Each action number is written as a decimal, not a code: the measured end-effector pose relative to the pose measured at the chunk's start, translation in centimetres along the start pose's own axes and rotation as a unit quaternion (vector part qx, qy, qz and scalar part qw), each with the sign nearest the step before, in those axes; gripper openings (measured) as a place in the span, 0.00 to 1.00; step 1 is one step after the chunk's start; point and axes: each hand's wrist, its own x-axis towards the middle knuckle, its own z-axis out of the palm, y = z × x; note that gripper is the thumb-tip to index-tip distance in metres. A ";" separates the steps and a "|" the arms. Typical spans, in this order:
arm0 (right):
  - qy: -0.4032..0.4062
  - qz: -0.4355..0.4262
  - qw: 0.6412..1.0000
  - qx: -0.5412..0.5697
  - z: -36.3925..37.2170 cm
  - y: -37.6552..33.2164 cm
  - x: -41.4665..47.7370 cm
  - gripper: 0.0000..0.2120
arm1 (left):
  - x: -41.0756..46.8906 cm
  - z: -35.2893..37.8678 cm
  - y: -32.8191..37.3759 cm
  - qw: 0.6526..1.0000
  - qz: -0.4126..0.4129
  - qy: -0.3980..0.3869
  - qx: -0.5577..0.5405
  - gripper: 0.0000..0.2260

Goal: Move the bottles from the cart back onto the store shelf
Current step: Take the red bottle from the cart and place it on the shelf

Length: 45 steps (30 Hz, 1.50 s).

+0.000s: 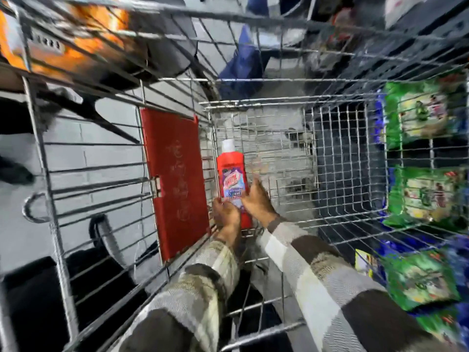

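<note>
A red bottle [231,171] with a white cap and a blue-and-red label lies near the bottom of the wire cart [330,148], against its left side. My left hand [225,214] grips the bottle's base from the left. My right hand [256,200] holds its lower body from the right, fingers spread along the label. Both arms reach down into the basket in striped grey-and-brown sleeves. I see no other bottle in the cart. The store shelf [418,153] stands to the right, behind the cart's wire side.
A red plastic flap [175,179] hangs on the cart's left wall beside the bottle. Green and blue packets [426,194] fill the shelf on the right. Orange packages [76,41] sit at the upper left. The floor is grey tile.
</note>
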 end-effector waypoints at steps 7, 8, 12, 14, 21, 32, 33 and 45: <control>0.035 0.046 0.998 0.004 1.8 0.1 1.7 0.22 | 0.1 -0.2 0.1 0.990 0.041 -0.021 0.130 0.21; 0.033 0.048 0.998 0.003 1.8 0.1 1.8 0.22 | 0.2 -0.1 0.0 0.988 0.043 -0.019 0.148 0.18; 0.019 0.062 0.998 -0.016 1.6 -0.4 2.0 0.26 | 0.8 -0.1 -0.6 0.978 0.059 -0.028 0.196 0.17; 0.009 0.074 0.997 -0.014 1.4 -0.5 2.1 0.25 | 0.8 -0.2 -0.5 0.978 0.060 -0.032 0.200 0.17; 0.027 0.081 0.994 0.074 0.6 0.3 1.4 0.22 | -0.5 -0.4 0.1 0.989 0.077 -0.048 0.120 0.19; -0.045 0.003 0.931 0.363 -12.4 -3.6 -7.5 0.19 | -5.1 -2.6 7.4 0.963 0.110 -0.210 -0.132 0.13; -0.036 -0.014 0.926 0.376 -13.5 -4.1 -9.1 0.18 | -6.6 -3.2 8.5 0.958 0.123 -0.226 -0.126 0.14; 0.076 -0.205 0.874 0.434 -22.8 -7.4 -25.2 0.08 | -26.5 -10.6 15.9 0.883 0.301 -0.323 -0.159 0.08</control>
